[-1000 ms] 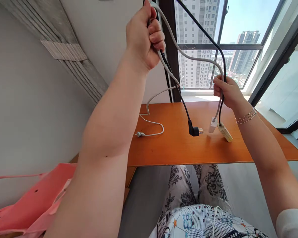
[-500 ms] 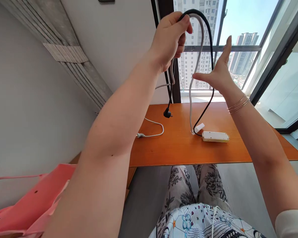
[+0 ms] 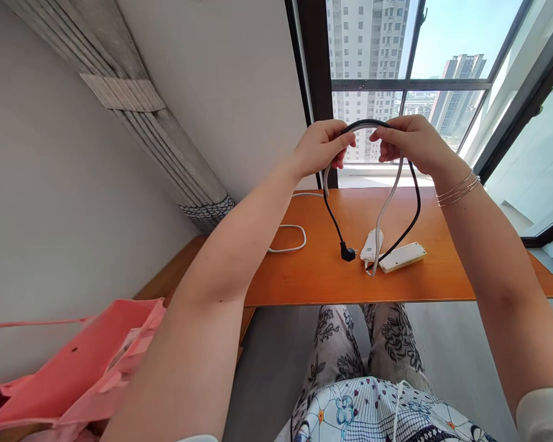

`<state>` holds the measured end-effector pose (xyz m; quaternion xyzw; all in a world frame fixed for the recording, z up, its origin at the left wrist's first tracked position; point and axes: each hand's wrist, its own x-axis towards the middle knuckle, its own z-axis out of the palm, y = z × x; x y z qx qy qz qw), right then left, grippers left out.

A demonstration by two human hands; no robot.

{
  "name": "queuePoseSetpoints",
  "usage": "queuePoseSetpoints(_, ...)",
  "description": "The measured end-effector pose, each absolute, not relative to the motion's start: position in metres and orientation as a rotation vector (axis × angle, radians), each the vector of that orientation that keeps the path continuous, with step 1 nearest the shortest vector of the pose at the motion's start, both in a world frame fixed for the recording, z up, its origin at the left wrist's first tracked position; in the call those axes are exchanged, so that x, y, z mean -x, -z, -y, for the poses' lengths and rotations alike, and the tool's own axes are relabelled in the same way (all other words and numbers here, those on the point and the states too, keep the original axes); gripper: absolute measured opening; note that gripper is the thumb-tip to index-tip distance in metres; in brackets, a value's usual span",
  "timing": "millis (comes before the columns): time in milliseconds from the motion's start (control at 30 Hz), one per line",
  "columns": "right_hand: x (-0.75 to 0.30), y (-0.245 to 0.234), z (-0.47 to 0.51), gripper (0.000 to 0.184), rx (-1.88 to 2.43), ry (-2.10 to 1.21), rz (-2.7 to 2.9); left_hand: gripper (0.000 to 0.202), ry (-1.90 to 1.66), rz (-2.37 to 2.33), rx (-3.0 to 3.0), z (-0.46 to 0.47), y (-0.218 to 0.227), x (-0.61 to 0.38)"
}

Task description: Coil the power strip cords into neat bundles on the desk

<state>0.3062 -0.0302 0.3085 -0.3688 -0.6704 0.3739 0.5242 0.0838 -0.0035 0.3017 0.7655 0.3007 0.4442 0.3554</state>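
My left hand (image 3: 323,146) is closed around a black power cord (image 3: 416,199) and a white power cord (image 3: 387,201). My right hand (image 3: 409,141) pinches the same two cords a short way to the right. Between the hands the cords form a low arch. The black cord's plug (image 3: 348,252) dangles at its left end, close to the tabletop. On the right, the cords run down to two white power strips (image 3: 402,256) lying on the orange-brown table (image 3: 313,282). The second strip (image 3: 372,244) lies tilted beside the first.
A loop of white cord (image 3: 303,238) lies on the table's left part. The window (image 3: 408,85) stands behind the table. A pink bag (image 3: 87,356) is at lower left, below a grey curtain (image 3: 161,132). My legs (image 3: 336,344) are at the table's front edge.
Both hands have come down with the cords. My right hand, open before, has closed on them. The black plug has shifted right and lower, and the power strips have turned on the table.
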Motion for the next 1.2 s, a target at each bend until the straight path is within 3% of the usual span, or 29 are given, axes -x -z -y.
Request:
queuePoseSetpoints(233,-0.339,-0.292,0.04,0.021,0.99,-0.761,1.642,0.017,-1.169,-0.88,-1.881,-0.018,-0.262,-0.051)
queuePoseSetpoints(333,-0.332,-0.285,0.036,0.012,0.966,-0.707,1.699,0.014,-1.18,-0.886,-1.9,-0.019,-0.265,-0.052)
queuePoseSetpoints(600,-0.281,-0.27,0.018,0.022,0.88,-0.326,1.784,0.01,-1.23,-0.855,-1.859,-0.002,-0.279,-0.073)
queuePoseSetpoints(1000,-0.283,-0.275,0.035,0.028,0.884,-0.534,1.749,0.02,-1.095,-0.873,-2.031,0.003,-0.271,-0.062)
queuePoseSetpoints(1200,-0.307,-0.282,0.041,0.025,0.84,-0.603,1.598,0.018,-0.932,-0.965,-2.035,-0.01,-0.245,-0.045)
